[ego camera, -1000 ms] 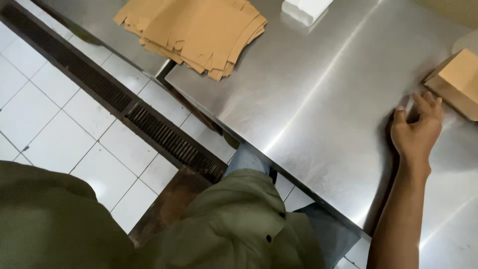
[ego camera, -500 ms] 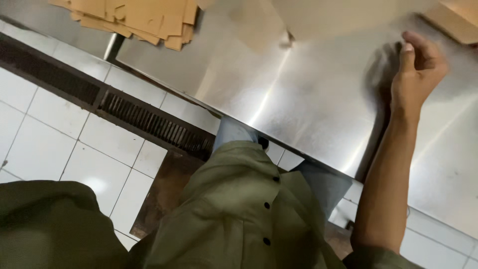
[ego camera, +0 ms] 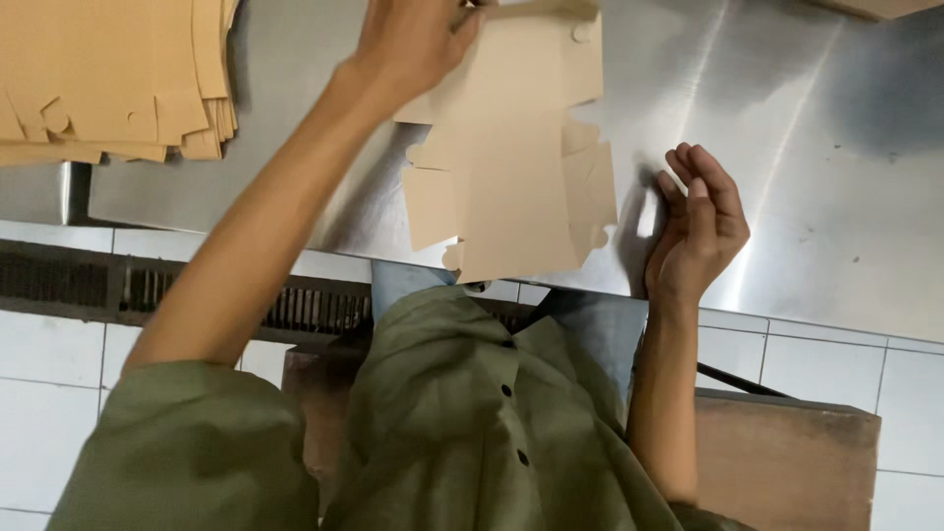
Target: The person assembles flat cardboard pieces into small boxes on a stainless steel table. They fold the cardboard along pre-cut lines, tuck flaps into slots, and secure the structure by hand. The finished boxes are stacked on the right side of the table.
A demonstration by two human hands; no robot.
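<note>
Tan die-cut cardboard blank [ego camera: 511,167], pinched by left hand [ego camera: 413,39], lies on steel table [ego camera: 816,147].

This looks like a packing or food-production workroom. A broad stainless-steel worktop [ego camera: 787,147] fills the upper view, with a stack of flat tan die-cut cardboard box blanks [ego camera: 108,79] at its left edge. Below its near edge lie white floor tiles [ego camera: 59,393] and a long dark metal drain grate [ego camera: 147,295].

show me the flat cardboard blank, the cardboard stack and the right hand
flat cardboard blank [ego camera: 516,177], head view, middle panel
cardboard stack [ego camera: 108,79], head view, top sheet
right hand [ego camera: 698,231], head view, back of the hand
</note>
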